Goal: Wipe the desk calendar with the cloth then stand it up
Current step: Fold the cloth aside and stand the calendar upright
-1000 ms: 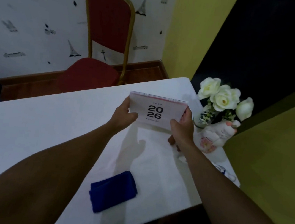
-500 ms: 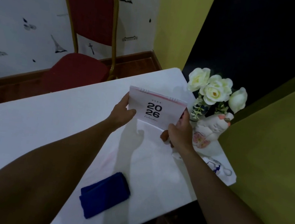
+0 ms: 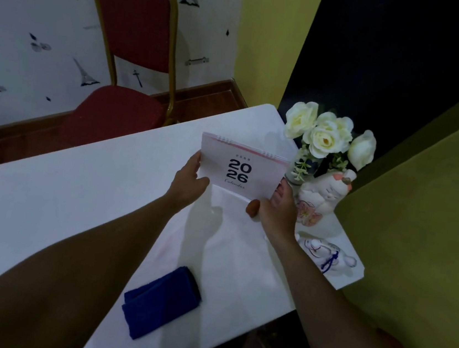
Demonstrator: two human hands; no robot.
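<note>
While both arms reach out over the white tabletop [image 3: 75,198], the desk calendar [image 3: 240,167] is held up between the two hands, its cover facing the person with "2026 Calendar" printed in dark letters. Its spiral-bound top edge, with a pink strip beneath the rings, tilts away from the person. Whether its lower edge rests on the tabletop or hangs just above it I cannot tell.

The left hand [image 3: 189,184] is clamped on the calendar's left edge, thumb on the front of the cover and the other fingers hidden behind it. The right hand [image 3: 278,205] grips the calendar's lower right corner, fingers curled round the edge and the thumb [image 3: 253,206] tucked below the cover.

Well away from the calendar, on the side nearer the person, the folded blue cloth [image 3: 162,303] lies flat on the tabletop between the two forearms, untouched by either hand.

Just to the right of the calendar stands a bunch of white roses [image 3: 325,135], and below them a pale ceramic figurine [image 3: 321,202] with pink flower markings, close beside the right hand. Nearer the person than the figurine, a small white ornament with a blue cord [image 3: 325,253] lies by the tabletop's right edge.

Beyond the calendar, past the far edge of the tabletop, a red chair with a gold frame [image 3: 131,46] stands against wallpaper [image 3: 33,19] printed with small towers.
</note>
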